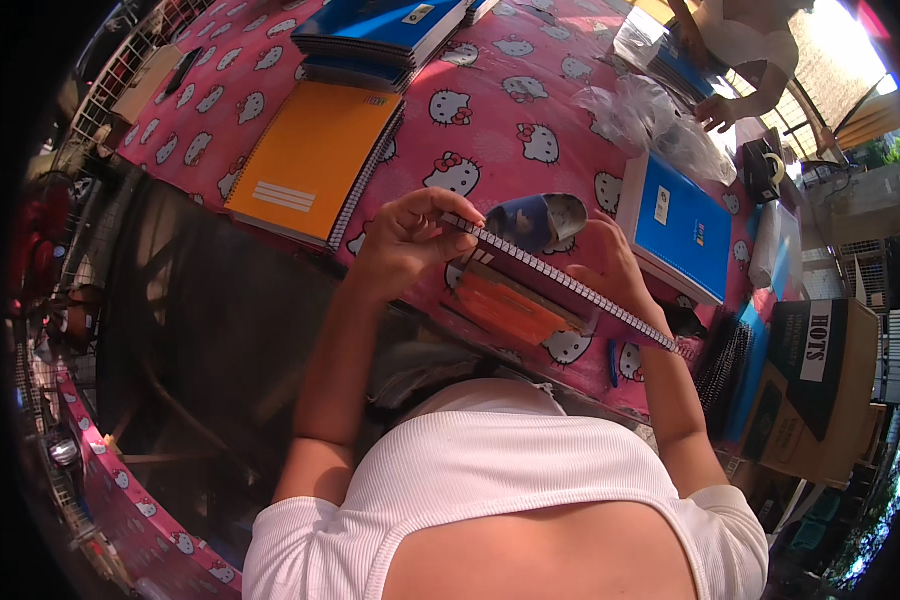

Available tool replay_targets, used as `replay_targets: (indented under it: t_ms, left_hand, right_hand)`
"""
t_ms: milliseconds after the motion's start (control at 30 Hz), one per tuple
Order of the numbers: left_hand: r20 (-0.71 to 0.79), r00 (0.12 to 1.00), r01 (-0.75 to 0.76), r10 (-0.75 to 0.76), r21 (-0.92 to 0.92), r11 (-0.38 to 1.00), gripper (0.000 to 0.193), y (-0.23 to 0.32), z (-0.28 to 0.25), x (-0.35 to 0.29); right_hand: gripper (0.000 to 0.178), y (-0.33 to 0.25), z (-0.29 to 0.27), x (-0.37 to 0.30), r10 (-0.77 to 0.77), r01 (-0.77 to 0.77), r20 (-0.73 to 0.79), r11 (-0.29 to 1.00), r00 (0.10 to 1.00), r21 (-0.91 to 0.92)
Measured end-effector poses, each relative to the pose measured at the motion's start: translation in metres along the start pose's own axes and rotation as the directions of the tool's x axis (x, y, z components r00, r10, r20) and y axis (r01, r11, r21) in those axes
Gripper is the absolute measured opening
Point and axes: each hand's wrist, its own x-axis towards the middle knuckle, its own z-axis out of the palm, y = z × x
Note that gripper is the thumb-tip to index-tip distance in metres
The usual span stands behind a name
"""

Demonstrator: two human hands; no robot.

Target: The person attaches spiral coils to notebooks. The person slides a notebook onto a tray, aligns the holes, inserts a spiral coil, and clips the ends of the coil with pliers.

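A spiral-bound notebook (570, 278) with a dark purple cover is tilted nearly edge-on above the table, its white coil running down to the right. My left hand (405, 240) pinches its upper left end between thumb and fingers. Behind the coil, my right hand (618, 268) has its fingers apart; the notebook's lower end crosses in front of that wrist. Whether the right palm touches the cover I cannot tell. Just beyond lies a blue rounded thing with a paler end (535, 222). An orange flat piece (515, 308) shows below the notebook.
Pink cartoon-cat cloth (515, 90) covers the table. Left stand a yellow notebook pile (315, 160) and blue notebooks (380, 30); right are more blue notebooks (680, 225), clear plastic (650, 125), a blue pen (613, 362) and a cardboard box (815, 390). Another person's hand (715, 112) reaches in.
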Motion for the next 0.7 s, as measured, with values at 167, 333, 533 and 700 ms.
replay_targets:
  t_ms: [167,333,533,700]
  left_hand:
    - [0.01,0.992,-0.127,0.129,-0.13,0.983,0.018,-0.024,-0.003,0.014]
    - [-0.033,0.986,-0.168,0.166,-0.083,0.982,0.017,-0.023,0.014,0.032]
    - [0.042,0.886,-0.46,0.461,0.189,0.868,0.022,-0.011,0.055,0.043]
    - [0.175,0.716,-0.679,0.676,0.401,0.615,0.023,0.006,0.103,0.048]
  right_hand:
    - [0.063,0.024,0.009,-0.16,0.409,-0.433,-0.185,0.894,0.894,-0.119]
    - [0.056,-0.034,0.047,-0.192,0.637,-0.754,-0.412,0.492,0.652,-0.435]
    - [0.04,-0.166,-0.02,-0.142,0.597,-0.597,-0.529,0.778,0.603,0.197]
    - [0.051,-0.226,-0.048,-0.074,0.38,-0.422,-0.606,0.903,0.699,0.08]
